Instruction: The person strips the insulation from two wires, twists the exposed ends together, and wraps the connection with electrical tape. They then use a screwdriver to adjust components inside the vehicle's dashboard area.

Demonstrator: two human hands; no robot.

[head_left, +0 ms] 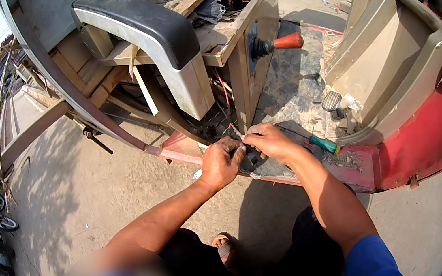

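My left hand (220, 162) is closed, with its thumb and fingers pinched together at the edge of a vehicle's floor. Fingertips of my right hand (269, 140) meet it there, also in a pinch. What lies between the fingers is too small and hidden to make out. A thin wire with a reddish part (234, 130) rises just beyond the fingertips. Right of my right hand, a screwdriver (324, 144) with a green handle rests on the dusty floor panel. Dark parts under my hands are partly covered.
A grey armrest-like piece with a black top (155, 26) overhangs the far left. Behind stands a wooden box frame (241, 82) beside a lever with an orange-red knob (288, 41). A pedal (332, 100) and red body panel (429, 126) are at right. Concrete ground (95, 188) lies left.
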